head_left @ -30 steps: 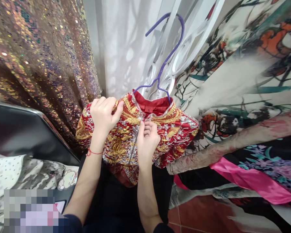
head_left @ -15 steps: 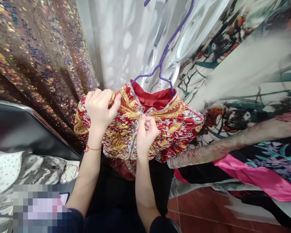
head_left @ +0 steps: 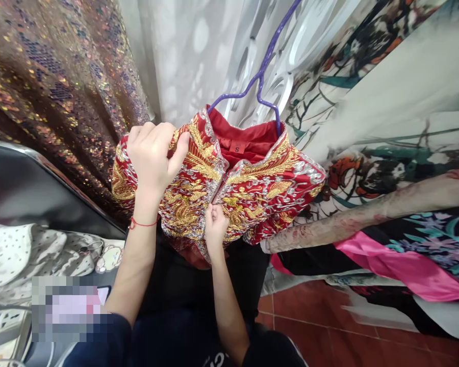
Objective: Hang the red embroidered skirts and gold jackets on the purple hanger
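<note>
A red jacket (head_left: pixel 252 188) with dense gold and silver embroidery hangs on a purple hanger (head_left: pixel 265 76), its stand-up collar uppermost. The fingers of my left hand (head_left: pixel 153 153) are wrapped over the jacket's shoulder on the left, thumb sticking out. Lower down, my right hand (head_left: pixel 216 224) pinches at the front zip (head_left: pixel 219 191); my fingers hide the pull itself. Above that hand the collar's two front edges stand apart. A red size label (head_left: pixel 237 147) marked S shows inside the neck.
Sequinned fabric (head_left: pixel 61 76) hangs at the left above a black chair back (head_left: pixel 42 188). Below lies a spotted cloth bag (head_left: pixel 7 260). Floral garments (head_left: pixel 386 158) and a pink sash (head_left: pixel 398 270) hang on the right, over a red tiled floor (head_left: pixel 302 311).
My right hand has moved down the jacket's front from near the collar, and the neck edges have parted above it. My left hand keeps its hold on the shoulder.
</note>
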{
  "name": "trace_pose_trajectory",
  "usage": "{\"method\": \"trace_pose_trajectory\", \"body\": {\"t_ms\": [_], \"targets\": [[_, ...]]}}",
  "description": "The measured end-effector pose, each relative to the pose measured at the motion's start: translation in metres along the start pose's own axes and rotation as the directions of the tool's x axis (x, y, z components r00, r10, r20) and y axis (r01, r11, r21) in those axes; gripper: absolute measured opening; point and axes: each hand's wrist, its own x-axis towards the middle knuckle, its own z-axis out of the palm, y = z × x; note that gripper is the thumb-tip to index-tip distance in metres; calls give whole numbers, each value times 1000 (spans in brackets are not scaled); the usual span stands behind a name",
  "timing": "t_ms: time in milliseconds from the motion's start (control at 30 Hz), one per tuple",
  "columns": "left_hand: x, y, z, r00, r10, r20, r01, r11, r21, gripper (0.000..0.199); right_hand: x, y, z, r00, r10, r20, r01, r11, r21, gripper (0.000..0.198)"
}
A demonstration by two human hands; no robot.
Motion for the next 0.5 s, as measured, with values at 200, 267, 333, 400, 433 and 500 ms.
{"method": "trace_pose_trajectory", "body": {"t_ms": [200, 267, 333, 400, 433, 500], "targets": [[-6, 8, -1, 999, -6, -33, 7, 999, 37, 40, -14, 35, 15, 991, 99, 91, -81, 980, -182, 28], [-6, 9, 0, 999, -41, -24, 41, 999, 0, 39, -15, 39, 15, 986, 116, 118, -89, 973, -214, 31], [-4, 8, 0, 998, -66, -4, 66, 997, -35, 37, -15, 44, 16, 979, 142, 144, -104, 965, -242, 33], [-4, 10, -2, 998, -62, -7, 61, 998, -32, 35, -15, 49, 18, 970, 175, 167, -125, 955, -269, 34], [-7, 12, -4, 998, -58, -20, 57, 998, -26, 32, -16, 52, 19, 966, 190, 178, -135, 950, -281, 34], [-22, 19, -7, 995, -66, -76, 64, 998, -23, 24, -18, 56, 22, 957, 215, 195, -150, 941, -302, 35]]}}
